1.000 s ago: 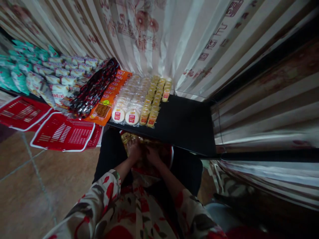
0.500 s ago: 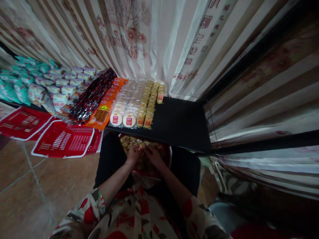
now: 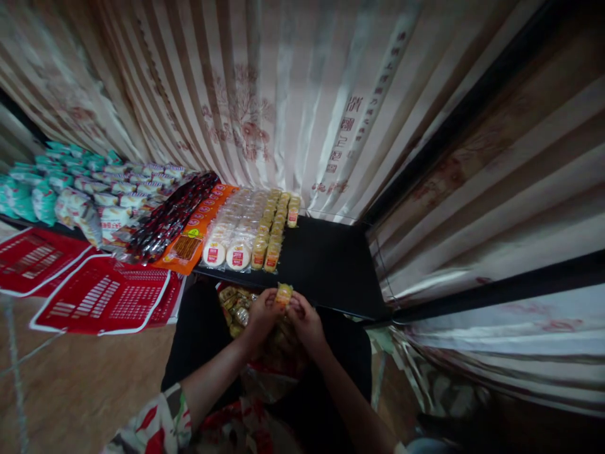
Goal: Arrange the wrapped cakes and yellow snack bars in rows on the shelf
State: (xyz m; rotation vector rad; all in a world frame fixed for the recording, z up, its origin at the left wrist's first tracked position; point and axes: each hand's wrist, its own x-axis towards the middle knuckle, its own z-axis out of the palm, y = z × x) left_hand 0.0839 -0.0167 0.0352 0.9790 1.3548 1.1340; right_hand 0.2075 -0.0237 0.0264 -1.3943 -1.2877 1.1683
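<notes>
Pleated cream curtains [image 3: 283, 94] printed with reddish flowers and characters hang behind a long, flat black table [image 3: 326, 265], on which packaged snacks stand in rows. From the left come puffy teal-green packets [image 3: 45, 205], then white printed packets [image 3: 116, 224], then a slanting row of glossy dark red-and-black wrappers [image 3: 172, 217], then a flat orange packet [image 3: 186, 246] with a picture of brown sticks. Next to it are two rows of round white crackers in clear wrappers [image 3: 238, 256] and two rows of slim yellow packets [image 3: 271, 249], with a single yellow packet [image 3: 293, 212] at the back, at the head of another line. Red plastic baskets with white rims [image 3: 101, 296] sit below the table's front edge on the left. Just in front of that edge, near the yellow rows, a small yellow-wrapped snack packet [image 3: 284, 294] is held upright, raised between the two hands: the left hand [image 3: 261, 314] has its grip pinched on one side of it, the right hand [image 3: 306, 320] pinches the other with the fingertips. Beneath them, between dark-trousered thighs [image 3: 189, 340], lies a dim heap of golden wrapped packets [image 3: 231, 301]
</notes>
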